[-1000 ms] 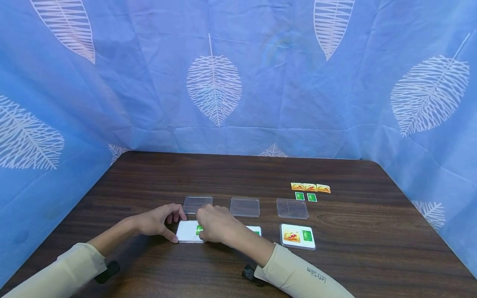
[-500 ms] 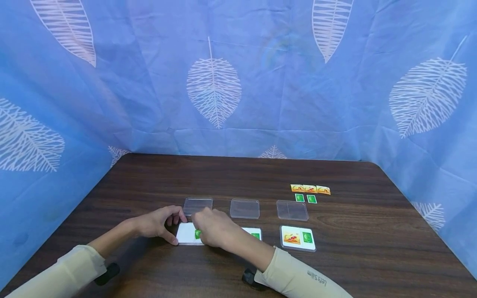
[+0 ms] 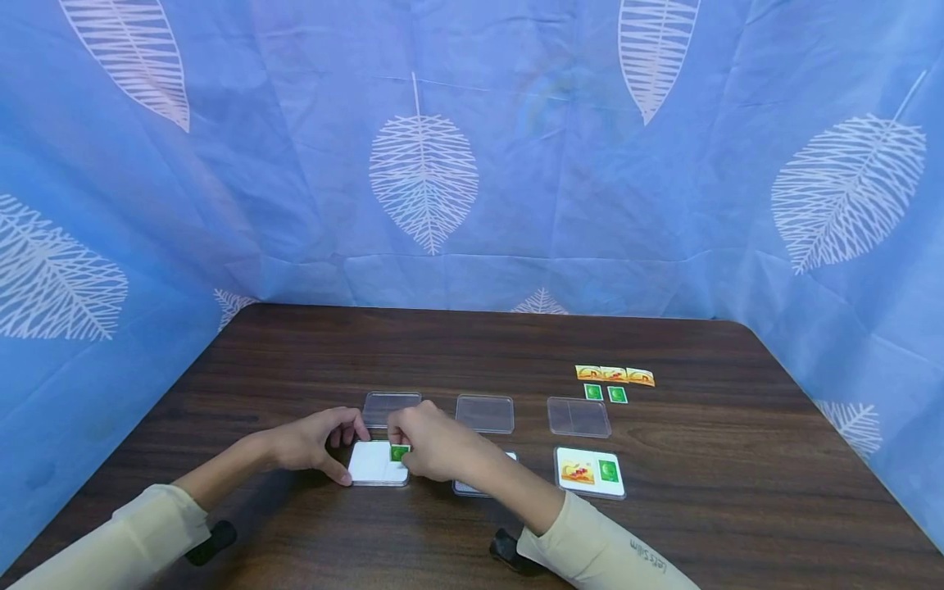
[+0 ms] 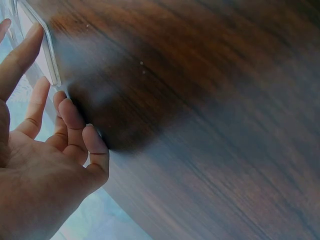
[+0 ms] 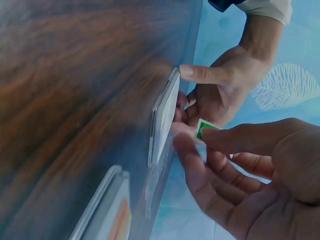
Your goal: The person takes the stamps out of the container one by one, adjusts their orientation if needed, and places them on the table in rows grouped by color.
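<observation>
My left hand [image 3: 313, 442] holds the left edge of a clear plastic case [image 3: 369, 464] with a white insert, thumb at the near corner and index finger at the far one. In the left wrist view its other fingers curl loosely beside the case [image 4: 54, 67]. Over the right part of this case, my right hand [image 3: 435, 442] pinches a small green, white-edged stamp-like piece [image 5: 204, 128] between thumb and index finger. In the right wrist view the piece is tilted and apart from the white surface. The right forearm partly covers a second case [image 3: 469, 491].
A third case [image 3: 589, 472] holds an orange picture piece and a green one. Behind the cases lie three clear lids [image 3: 484, 414]. Farther back right are an orange row of pieces [image 3: 614, 374] and two green pieces [image 3: 617, 395] on the dark wooden table [image 3: 737, 459].
My right hand has shifted slightly right, and the green piece has moved right and farther back with it, showing more fully. The left hand stays on the case edge.
</observation>
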Demonstrator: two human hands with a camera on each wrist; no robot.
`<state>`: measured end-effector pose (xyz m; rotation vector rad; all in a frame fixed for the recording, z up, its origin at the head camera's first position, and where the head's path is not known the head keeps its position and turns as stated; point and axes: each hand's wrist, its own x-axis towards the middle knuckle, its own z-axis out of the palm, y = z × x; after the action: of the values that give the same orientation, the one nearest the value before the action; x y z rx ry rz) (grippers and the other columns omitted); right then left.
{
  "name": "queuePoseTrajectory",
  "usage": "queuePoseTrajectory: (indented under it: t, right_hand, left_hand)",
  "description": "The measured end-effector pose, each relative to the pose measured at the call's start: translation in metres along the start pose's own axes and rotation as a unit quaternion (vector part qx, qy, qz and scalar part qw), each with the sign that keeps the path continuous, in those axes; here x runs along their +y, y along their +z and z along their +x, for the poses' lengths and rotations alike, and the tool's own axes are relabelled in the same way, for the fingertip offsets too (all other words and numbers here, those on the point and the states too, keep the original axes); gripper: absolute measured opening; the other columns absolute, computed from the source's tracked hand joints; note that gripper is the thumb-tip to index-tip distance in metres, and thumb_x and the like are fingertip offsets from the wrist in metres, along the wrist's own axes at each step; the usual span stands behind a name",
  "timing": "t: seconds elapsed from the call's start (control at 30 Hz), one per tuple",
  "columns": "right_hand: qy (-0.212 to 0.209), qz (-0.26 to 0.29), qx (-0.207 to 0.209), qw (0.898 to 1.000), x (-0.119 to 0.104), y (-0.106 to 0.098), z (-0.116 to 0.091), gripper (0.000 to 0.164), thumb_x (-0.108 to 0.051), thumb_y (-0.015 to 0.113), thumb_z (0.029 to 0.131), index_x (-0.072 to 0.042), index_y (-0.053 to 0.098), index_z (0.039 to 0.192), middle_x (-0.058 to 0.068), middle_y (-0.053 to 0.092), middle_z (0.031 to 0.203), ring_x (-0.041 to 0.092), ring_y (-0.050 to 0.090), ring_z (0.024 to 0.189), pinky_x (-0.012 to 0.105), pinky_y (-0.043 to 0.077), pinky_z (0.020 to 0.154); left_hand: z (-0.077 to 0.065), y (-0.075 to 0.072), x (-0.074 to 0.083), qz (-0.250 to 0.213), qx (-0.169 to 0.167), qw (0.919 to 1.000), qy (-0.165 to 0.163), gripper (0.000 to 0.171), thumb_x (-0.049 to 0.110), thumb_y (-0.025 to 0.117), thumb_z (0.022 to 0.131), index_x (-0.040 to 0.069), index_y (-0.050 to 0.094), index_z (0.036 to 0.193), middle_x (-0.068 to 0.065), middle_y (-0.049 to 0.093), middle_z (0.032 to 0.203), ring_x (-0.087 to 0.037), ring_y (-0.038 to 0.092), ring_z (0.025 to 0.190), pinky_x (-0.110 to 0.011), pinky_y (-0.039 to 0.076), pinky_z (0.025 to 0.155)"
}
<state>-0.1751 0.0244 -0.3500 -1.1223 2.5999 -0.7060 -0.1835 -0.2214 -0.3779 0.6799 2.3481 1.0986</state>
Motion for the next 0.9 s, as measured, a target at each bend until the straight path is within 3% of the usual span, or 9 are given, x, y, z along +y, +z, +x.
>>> queuePoseTrajectory:
  t: [0.3, 0.6, 0.9]
  right_hand:
    - [-0.017, 0.056, 0.013, 0.998, 0.013, -0.006, -0.007, 0.026, 0.011, 0.073, 0.087, -0.010, 0.061, 0.077, -0.004, 0.055, 0.070, 0.005, 0.044, 0.059, 0.019, 0.038, 0.054]
    - [-0.059, 0.145, 0.010, 0.988, 0.028, -0.015, -0.018, 0.021, 0.016, 0.064, 0.091, -0.002, 0.072, 0.084, 0.007, 0.072, 0.082, 0.009, 0.069, 0.071, 0.020, 0.051, 0.063]
    - [-0.056, 0.130, 0.038, 0.989, 0.045, -0.029, -0.031, 0.016, 0.008, 0.067, 0.095, -0.003, 0.078, 0.093, 0.003, 0.070, 0.088, 0.017, 0.068, 0.074, 0.021, 0.045, 0.061]
  left_hand:
    - [-0.001, -0.002, 0.002, 0.002, -0.002, 1.0000, 0.003, 0.046, 0.004, 0.088, 0.079, 0.003, 0.059, 0.114, -0.008, 0.047, 0.100, -0.023, 0.041, 0.089, -0.030, 0.035, 0.076]
    - [-0.002, 0.001, 0.000, -0.002, 0.001, 1.0000, 0.006, 0.045, 0.006, 0.088, 0.079, 0.003, 0.059, 0.114, -0.008, 0.047, 0.100, -0.024, 0.040, 0.089, -0.030, 0.035, 0.076]
    - [-0.003, 0.001, -0.004, -0.004, -0.003, 0.9997, 0.024, 0.046, 0.008, 0.088, 0.081, 0.003, 0.058, 0.115, -0.008, 0.045, 0.101, -0.025, 0.039, 0.090, -0.031, 0.036, 0.075]
